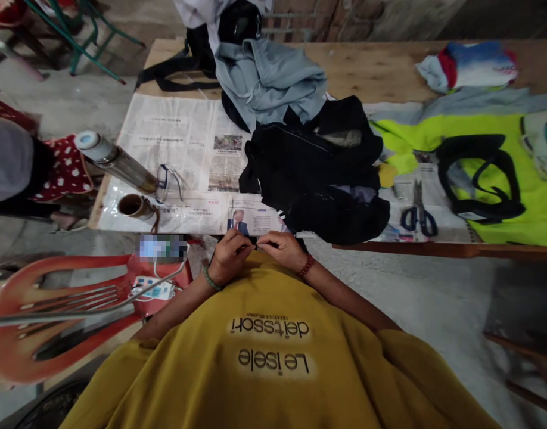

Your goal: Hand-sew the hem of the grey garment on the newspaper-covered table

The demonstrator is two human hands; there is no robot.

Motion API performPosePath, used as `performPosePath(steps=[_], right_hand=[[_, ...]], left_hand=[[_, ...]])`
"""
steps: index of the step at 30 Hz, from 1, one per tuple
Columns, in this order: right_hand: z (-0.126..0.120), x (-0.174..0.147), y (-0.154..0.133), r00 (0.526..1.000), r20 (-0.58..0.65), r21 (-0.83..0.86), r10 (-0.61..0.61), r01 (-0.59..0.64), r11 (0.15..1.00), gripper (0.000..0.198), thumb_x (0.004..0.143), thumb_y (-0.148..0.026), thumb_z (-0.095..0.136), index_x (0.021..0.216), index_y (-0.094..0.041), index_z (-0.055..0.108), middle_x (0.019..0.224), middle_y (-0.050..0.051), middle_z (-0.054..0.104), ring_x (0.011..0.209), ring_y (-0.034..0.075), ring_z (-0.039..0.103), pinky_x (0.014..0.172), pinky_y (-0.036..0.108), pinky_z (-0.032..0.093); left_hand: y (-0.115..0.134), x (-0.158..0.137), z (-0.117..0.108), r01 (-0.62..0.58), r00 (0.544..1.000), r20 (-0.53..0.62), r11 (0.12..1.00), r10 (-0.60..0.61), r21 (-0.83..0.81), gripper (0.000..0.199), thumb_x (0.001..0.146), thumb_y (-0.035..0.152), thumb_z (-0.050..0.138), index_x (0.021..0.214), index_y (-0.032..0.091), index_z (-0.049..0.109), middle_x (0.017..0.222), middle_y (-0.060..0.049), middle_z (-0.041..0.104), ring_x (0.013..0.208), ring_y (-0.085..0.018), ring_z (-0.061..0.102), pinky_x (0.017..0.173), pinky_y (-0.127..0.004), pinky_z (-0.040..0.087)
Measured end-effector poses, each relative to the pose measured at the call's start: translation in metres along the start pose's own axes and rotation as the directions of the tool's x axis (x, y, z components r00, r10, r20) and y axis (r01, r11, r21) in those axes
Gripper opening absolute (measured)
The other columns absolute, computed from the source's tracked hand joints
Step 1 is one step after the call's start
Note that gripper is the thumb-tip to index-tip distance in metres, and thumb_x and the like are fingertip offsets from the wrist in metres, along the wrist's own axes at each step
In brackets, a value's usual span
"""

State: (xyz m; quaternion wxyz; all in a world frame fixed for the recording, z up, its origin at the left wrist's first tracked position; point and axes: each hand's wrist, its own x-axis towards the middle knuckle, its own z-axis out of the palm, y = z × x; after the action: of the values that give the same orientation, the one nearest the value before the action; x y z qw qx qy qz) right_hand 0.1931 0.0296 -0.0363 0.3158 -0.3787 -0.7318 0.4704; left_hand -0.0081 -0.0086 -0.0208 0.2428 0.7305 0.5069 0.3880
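Observation:
Close in front of my body, at the table's near edge, my left hand and my right hand are held near each other with fingers pinched. A tiny dark thing shows between the fingertips, too small to name. Just beyond my hands lies a heap of black cloth on newspaper. Right of the cloth, scissors with dark blue handles rest on the paper, blades pointing away from me. Next to them is a black band in a loop.
Left on the table are a tilted-looking flask, a brown mug and eyeglasses. Behind the black cloth lies a grey garment; yellow-green cloth covers the right. A red plastic chair holding a power strip stands at my left.

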Motion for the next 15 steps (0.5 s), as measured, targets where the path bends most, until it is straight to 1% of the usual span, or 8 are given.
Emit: performPosePath(steps=[11,13,15], right_hand=[[0.0015,-0.0006,0.0037,1.000,0.024,-0.002,0.004,-0.004,1.000,0.013,0.089,-0.020,0.063,0.084,-0.019,0.075,0.082,0.003,0.074,0.075,0.012,0.066,0.074,0.023,0.053],[0.0015,-0.0007,0.0037,1.000,0.025,0.008,0.001,-0.001,1.000,0.014,0.089,-0.021,0.063,0.084,-0.018,0.075,0.083,0.003,0.075,0.075,0.012,0.067,0.074,0.023,0.053],[0.0017,-0.0007,0.0039,1.000,0.029,0.014,0.003,-0.004,1.000,0.014,0.089,-0.021,0.063,0.084,-0.018,0.075,0.083,0.003,0.075,0.075,0.012,0.067,0.075,0.024,0.053]], left_hand=[[0.0000,-0.0007,0.0003,0.037,0.999,0.001,0.998,-0.037,-0.055,0.021,0.092,0.031,0.066,0.075,0.019,0.063,0.076,-0.004,0.058,0.067,-0.014,0.052,0.062,-0.025,0.046],[0.0001,-0.0008,0.0002,0.044,0.999,0.000,0.997,-0.044,-0.071,0.019,0.091,0.030,0.068,0.076,0.019,0.064,0.078,-0.004,0.058,0.066,-0.013,0.051,0.061,-0.024,0.045],[0.0009,-0.0007,-0.0001,0.058,0.998,0.005,0.993,-0.058,-0.100,0.018,0.089,0.029,0.070,0.076,0.018,0.064,0.084,-0.005,0.061,0.067,-0.013,0.052,0.062,-0.024,0.046]])
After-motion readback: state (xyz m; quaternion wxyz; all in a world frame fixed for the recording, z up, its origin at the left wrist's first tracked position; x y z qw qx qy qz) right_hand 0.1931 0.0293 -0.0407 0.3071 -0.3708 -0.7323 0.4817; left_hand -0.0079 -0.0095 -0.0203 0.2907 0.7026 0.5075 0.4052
